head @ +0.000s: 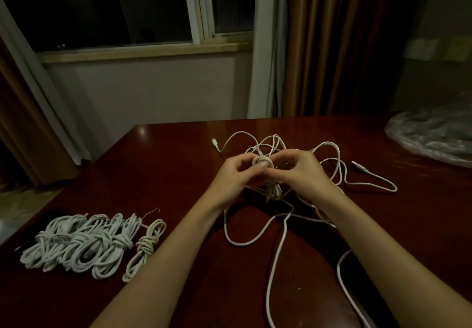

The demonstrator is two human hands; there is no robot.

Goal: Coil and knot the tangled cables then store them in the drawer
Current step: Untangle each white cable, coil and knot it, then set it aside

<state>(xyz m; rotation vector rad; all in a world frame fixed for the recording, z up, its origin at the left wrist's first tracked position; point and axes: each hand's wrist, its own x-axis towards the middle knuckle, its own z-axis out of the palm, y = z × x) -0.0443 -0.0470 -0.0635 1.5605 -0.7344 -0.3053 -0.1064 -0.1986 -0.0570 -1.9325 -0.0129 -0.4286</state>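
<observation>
**Inspector:** Any brand, label or writing?

**Assistant:** None legible anywhere; the light is dim.

**Inspector:** The item in work?

**Assistant:** A white cable bundle (265, 172), round-section cord with a smooth sheath, held above the middle of the table (158, 174). Its top is wound into a tight knot; the coiled loops hang below, so the long axis runs roughly vertical, knot uppermost.

**Inspector:** The hands?

**Assistant:** The left hand (233, 175) has its fingers curled, pinching the knot from the left. The right hand (298, 172) has its fingers curled, pinching it from the right. The thumbs meet at the knot.

**Inspector:** The surroundings?

**Assistant:** The loose cables (329, 164) sprawl in open loops behind and beneath the hands, one plug (215, 144) lying far left, another plug (358, 167) to the right. The finished bundles (84, 243), white coils knotted at mid-length, lie side by side near the left edge, their long axes slanting from near-left to far-right. The table is glossy dark red-brown wood. Crumpled clear plastic wrap (434, 136) sits at far right.
</observation>
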